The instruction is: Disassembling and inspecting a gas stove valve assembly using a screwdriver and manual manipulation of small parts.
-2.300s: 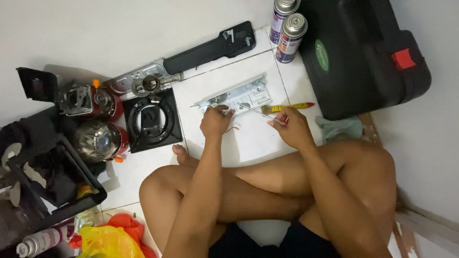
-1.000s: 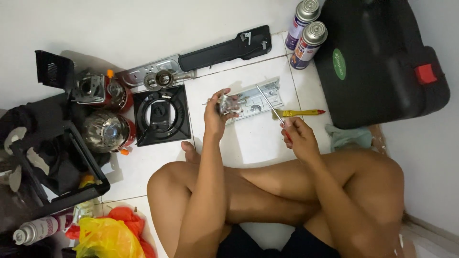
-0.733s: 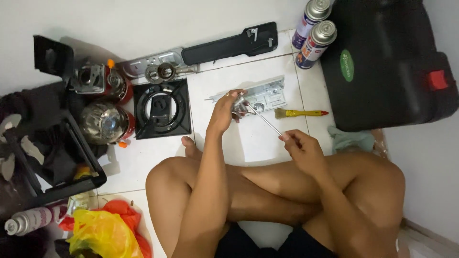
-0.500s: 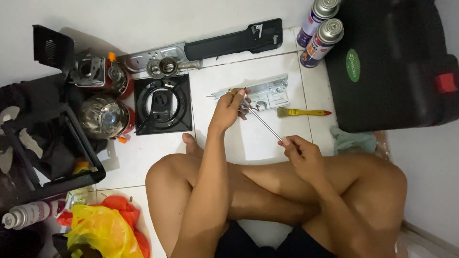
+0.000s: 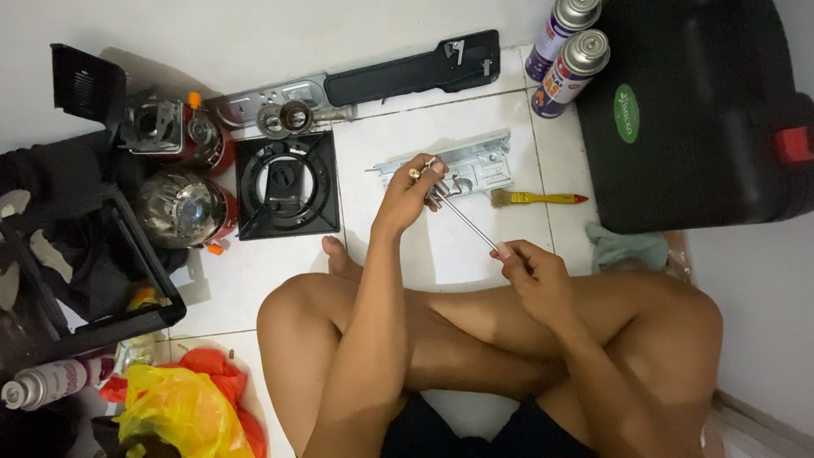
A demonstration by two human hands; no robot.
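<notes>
I sit cross-legged on a white tiled floor. My left hand (image 5: 409,190) pinches a small metal fitting (image 5: 421,170) above the floor. My right hand (image 5: 532,273) grips the handle end of a thin metal screwdriver (image 5: 464,220), whose tip meets the fitting at my left fingers. Just behind them a grey metal bracket plate (image 5: 475,164) lies flat on the tile. A small paintbrush with a yellow handle (image 5: 536,198) lies to its right.
A black square burner grate (image 5: 287,184) lies left, with a burner head and long black panel (image 5: 413,69) behind. Two spray cans (image 5: 570,53) stand by a black case (image 5: 702,110). Lanterns (image 5: 181,205), a black frame and coloured bags sit at left.
My left hand lifted the small fitting off the bracket plate. My right hand left the paintbrush on the floor, took up the screwdriver and brought its tip to the fitting.
</notes>
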